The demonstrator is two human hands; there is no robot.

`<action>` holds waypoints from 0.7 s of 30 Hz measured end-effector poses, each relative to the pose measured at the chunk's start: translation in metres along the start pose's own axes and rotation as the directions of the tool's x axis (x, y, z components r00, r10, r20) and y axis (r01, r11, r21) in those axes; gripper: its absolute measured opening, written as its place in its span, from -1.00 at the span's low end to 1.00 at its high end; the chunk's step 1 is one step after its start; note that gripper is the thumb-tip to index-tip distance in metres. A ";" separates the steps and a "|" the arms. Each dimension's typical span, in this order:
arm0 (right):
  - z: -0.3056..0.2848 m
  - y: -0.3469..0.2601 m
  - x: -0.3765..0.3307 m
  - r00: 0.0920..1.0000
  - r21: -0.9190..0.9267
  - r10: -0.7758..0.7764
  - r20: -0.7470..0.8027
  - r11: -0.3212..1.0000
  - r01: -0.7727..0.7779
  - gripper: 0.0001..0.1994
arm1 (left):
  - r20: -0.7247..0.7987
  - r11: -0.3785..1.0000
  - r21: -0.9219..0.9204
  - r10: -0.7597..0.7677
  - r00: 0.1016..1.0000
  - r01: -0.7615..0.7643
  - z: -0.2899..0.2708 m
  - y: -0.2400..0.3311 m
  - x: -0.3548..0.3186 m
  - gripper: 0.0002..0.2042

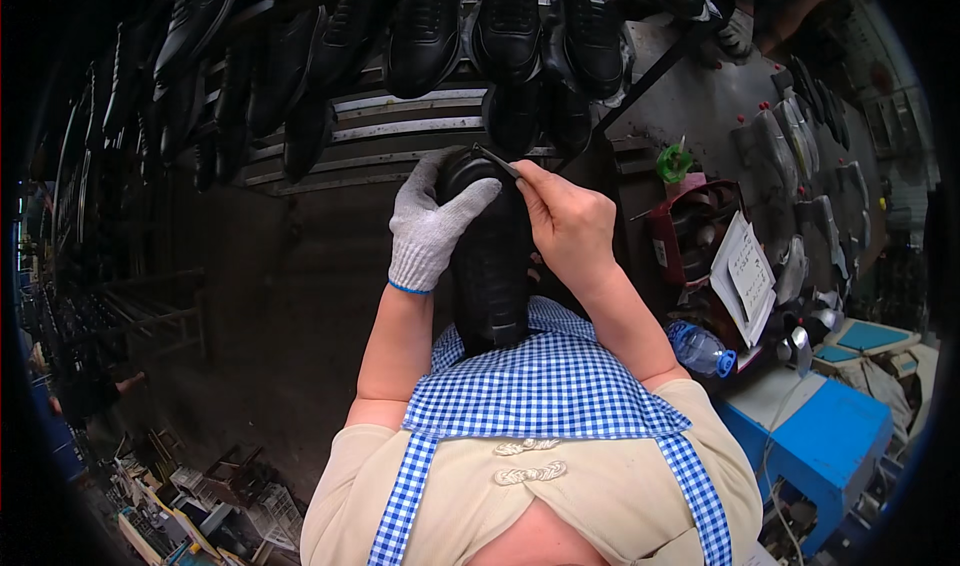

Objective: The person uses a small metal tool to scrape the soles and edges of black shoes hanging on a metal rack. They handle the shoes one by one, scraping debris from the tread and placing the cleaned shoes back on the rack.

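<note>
A black shoe (490, 266) lies lengthwise in front of me, its near end against my blue-and-white checked apron (540, 396). My left hand (430, 224), in a pale knitted glove with a blue cuff edge, is wrapped round the far end of the shoe, thumb across the top. Bare, my right hand (568, 211) pinches a thin, pointed metal tool (497, 159) between thumb and forefinger. The tool's tip meets the far end of the shoe, close to my left fingertips. Its exact kind is too small to make out.
A rack with metal bars (405, 126) holds several black shoes (507, 31) beyond my hands. On the right are a dark red container (672, 251), papers (748, 271), a plastic bottle (703, 349), a green object (675, 162) and a blue machine (825, 436). Another person's gloved hand (737, 34) shows at upper right.
</note>
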State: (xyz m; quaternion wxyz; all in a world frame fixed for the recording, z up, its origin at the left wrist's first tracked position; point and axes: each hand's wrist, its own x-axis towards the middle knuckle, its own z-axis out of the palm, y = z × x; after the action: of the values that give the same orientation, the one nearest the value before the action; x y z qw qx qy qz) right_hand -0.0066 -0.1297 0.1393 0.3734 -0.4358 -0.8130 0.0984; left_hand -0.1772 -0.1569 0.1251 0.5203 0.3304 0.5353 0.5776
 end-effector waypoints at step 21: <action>0.008 0.003 -0.008 0.951 0.373 0.283 0.122 0.875 -0.308 -0.81 | 0.016 0.998 0.029 0.052 0.998 -0.053 0.001 0.002 -0.001 -0.47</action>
State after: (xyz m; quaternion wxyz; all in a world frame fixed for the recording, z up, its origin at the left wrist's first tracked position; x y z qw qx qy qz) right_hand -0.0076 -0.1327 0.1277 0.4068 -0.4688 -0.7127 0.3268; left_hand -0.1767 -0.1574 0.1278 0.5041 0.3565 0.5308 0.5805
